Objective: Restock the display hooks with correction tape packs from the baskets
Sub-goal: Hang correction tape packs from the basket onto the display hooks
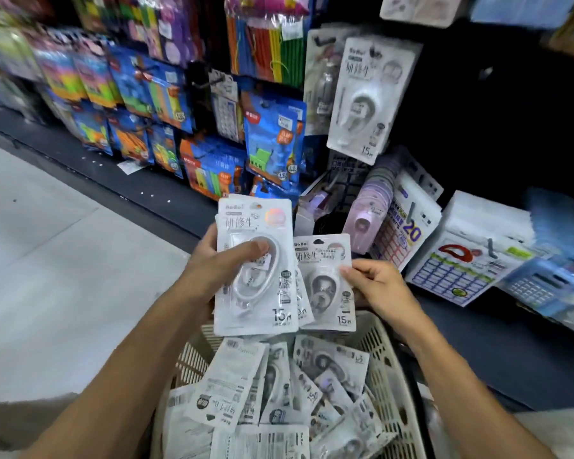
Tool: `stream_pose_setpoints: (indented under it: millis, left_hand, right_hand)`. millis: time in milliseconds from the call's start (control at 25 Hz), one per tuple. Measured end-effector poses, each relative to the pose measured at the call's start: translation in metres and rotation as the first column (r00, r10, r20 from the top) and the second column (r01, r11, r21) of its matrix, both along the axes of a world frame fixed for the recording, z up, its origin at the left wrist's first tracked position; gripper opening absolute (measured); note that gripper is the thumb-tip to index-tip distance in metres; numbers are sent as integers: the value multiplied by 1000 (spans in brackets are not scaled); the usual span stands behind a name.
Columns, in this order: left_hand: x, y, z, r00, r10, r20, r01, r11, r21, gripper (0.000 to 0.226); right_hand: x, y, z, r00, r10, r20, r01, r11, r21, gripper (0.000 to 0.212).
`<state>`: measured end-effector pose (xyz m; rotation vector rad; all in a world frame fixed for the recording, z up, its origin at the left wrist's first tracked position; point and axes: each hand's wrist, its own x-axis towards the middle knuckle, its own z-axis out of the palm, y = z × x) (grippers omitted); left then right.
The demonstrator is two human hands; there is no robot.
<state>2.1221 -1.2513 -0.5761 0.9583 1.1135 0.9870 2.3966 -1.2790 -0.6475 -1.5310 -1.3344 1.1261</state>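
Above basket (383,366), packs (256,270) in left hand (209,270)

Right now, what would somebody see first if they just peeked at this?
First, the two hands in the middle: the left hand grips a stack of white tape packs, and the right hand pinches one more pack beside it. Below them sits a cream basket heaped with packs.
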Motion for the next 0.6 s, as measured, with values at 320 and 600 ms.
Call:
stream_pose_setpoints:
  millis: [320,600]
  left_hand:
    - [12,58,151,965,-91,247,46,982,182,29]
    - [26,52,132,896,-91,434,66,995,72,37]
  right_hand:
    - [23,50,202,979,-119,-163,178,888,423,19]
    - [3,94,215,906,-419,69,374,864,336,38]
